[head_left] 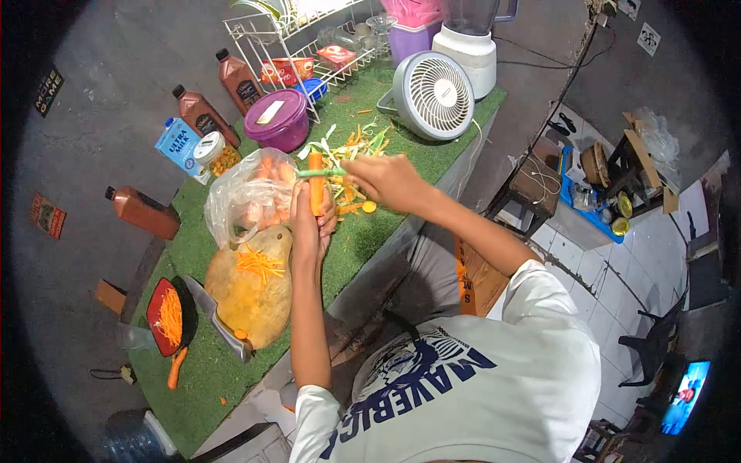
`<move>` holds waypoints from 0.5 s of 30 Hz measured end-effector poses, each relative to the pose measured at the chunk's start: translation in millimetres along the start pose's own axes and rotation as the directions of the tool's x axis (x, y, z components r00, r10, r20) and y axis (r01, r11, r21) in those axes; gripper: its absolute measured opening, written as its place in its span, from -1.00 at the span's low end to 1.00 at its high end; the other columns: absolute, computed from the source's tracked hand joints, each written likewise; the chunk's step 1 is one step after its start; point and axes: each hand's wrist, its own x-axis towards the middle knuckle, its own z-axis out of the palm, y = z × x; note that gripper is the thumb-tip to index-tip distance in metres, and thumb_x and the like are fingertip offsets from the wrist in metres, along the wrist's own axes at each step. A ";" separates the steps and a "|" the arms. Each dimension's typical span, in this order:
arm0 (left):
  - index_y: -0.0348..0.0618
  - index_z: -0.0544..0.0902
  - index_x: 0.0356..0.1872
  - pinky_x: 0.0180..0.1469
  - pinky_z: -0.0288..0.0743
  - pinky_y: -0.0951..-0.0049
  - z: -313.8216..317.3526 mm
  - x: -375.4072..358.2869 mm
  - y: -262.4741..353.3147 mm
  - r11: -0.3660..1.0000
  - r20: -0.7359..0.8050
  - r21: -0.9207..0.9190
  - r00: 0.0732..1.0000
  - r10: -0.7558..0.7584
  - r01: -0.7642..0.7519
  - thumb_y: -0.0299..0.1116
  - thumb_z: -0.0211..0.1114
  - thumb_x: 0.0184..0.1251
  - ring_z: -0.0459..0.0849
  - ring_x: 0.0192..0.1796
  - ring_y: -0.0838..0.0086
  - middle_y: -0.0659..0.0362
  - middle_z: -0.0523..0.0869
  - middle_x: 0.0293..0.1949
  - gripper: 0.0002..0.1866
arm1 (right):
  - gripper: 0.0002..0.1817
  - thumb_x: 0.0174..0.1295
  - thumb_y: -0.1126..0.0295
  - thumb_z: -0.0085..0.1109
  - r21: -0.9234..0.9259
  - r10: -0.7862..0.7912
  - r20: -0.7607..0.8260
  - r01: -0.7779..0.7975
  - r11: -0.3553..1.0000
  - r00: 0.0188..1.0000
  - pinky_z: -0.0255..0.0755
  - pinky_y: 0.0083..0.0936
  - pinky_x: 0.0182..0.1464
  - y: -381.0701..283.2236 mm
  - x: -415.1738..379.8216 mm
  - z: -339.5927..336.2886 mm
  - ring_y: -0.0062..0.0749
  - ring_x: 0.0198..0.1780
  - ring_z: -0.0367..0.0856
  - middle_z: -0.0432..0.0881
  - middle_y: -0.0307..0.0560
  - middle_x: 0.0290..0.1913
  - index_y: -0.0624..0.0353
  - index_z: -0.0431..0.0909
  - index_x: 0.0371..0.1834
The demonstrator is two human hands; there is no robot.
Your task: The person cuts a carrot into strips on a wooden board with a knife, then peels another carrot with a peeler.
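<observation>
My left hand (312, 216) is wrapped round the lower part of an upright carrot (316, 160). In my right hand (390, 183) is a green peeler (309, 174), its head lying across the carrot. Behind the carrot, peelings (356, 147) are scattered over the green mat (367, 247). A clear plastic bag (231, 193) with orange pieces inside lies just left of my left hand. Closer to me, a wooden cutting board (251, 301) carries shredded carrot (260, 264) and a small carrot end. Along its left edge rests a knife (216, 318).
A dark bowl of shredded carrot (167, 315) stands at the left, beside a whole carrot (177, 369). Farther back are a purple tub (275, 119), a milk carton (179, 147), brown bottles (204, 116), a fan (434, 96), a blender (466, 54) and a wire rack (262, 38).
</observation>
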 end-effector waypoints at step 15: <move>-0.16 0.42 -0.02 -0.79 0.02 0.77 -7.2 1.2 3.6 0.963 0.056 -0.204 0.984 -0.169 0.177 -0.16 -0.15 0.72 0.14 -0.68 0.77 0.37 0.27 -0.58 -0.71 | -0.73 0.40 0.19 0.21 -0.014 -0.129 -0.020 0.129 0.992 0.991 0.56 -0.24 -0.37 -6.4 7.3 -7.5 -0.17 -0.34 0.72 0.63 -0.14 -0.35 0.02 0.60 0.07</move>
